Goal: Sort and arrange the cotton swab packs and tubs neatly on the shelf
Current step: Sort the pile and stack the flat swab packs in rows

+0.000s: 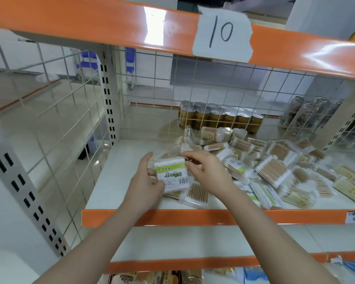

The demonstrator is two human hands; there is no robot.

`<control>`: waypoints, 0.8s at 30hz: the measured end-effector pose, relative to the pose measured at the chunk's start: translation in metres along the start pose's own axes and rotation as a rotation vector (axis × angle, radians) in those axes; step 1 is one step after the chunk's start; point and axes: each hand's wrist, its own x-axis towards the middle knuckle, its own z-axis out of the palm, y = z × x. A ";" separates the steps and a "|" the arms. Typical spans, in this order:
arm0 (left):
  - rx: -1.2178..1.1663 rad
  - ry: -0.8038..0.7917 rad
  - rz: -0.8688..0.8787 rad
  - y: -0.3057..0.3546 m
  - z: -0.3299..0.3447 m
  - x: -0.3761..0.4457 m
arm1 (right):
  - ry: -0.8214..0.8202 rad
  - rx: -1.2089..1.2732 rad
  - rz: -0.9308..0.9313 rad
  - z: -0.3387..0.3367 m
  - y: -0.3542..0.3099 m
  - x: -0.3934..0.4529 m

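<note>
My left hand (147, 181) and right hand (205, 171) both grasp one green-labelled swab pack (171, 174); the loose pile (275, 167) lies at three o'clock.

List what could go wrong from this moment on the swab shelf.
1. The loose pile of packs reaches the shelf's front edge; nudging it may push packs off.
2. Both the left hand and right hand pinch one green-label pack; none guards the pile.
3. The tubs lying on their sides may roll.
</note>
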 end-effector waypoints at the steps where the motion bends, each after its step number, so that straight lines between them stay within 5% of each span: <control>1: -0.006 -0.008 0.023 0.000 -0.003 0.002 | -0.006 0.000 0.002 0.001 -0.001 0.002; 7: 0.034 0.003 0.078 -0.005 -0.015 0.015 | 0.011 -0.038 0.047 0.011 0.002 0.013; 14: 0.189 0.207 0.051 -0.036 -0.031 0.044 | 0.037 -0.092 0.156 0.013 0.021 0.021; 24: 0.413 0.211 0.065 -0.054 -0.021 0.064 | -0.024 -0.173 0.164 0.008 0.053 0.041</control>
